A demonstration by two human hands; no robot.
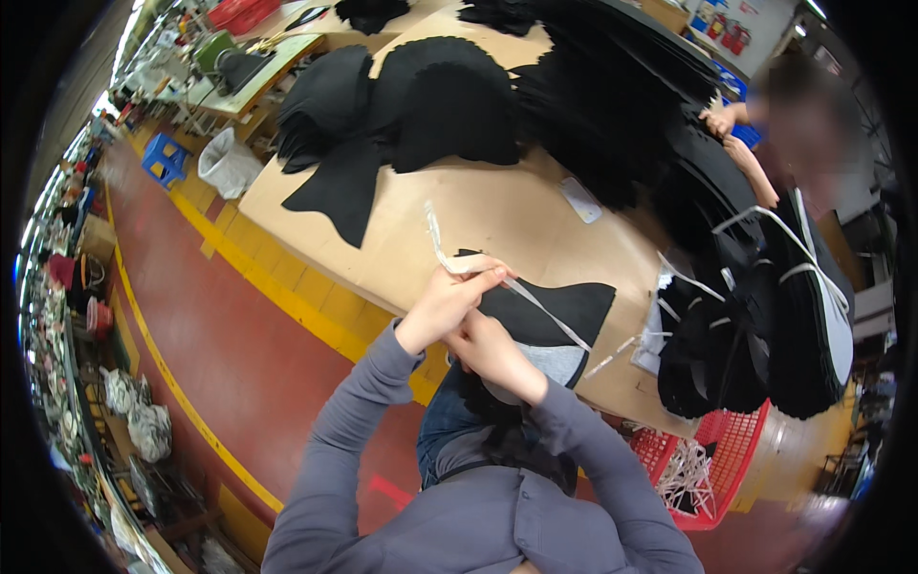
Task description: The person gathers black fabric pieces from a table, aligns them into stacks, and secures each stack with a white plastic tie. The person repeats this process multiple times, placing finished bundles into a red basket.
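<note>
My left hand [453, 300] is closed in a pinch round a narrow white strip [435, 234]. One end sticks up beyond the fingers, and the other length slants down to the right over a black cut piece [564, 311]. Just below, my right hand [490, 352] is curled closed against the left; its fingertips are partly hidden, so what it holds does not show. The black piece lies at the table's near edge, wavy along its far side, with a light grey piece [553, 364] along its near side.
On the tan table [421, 206] lie fanned stacks of black pieces [445, 100]. Tied black bundles [755, 344] stand at the right, above a red basket [736, 459] of white strips. Across the table, a co-worker's hands [727, 124] touch the large black pile. A blue stool [164, 158] stands left.
</note>
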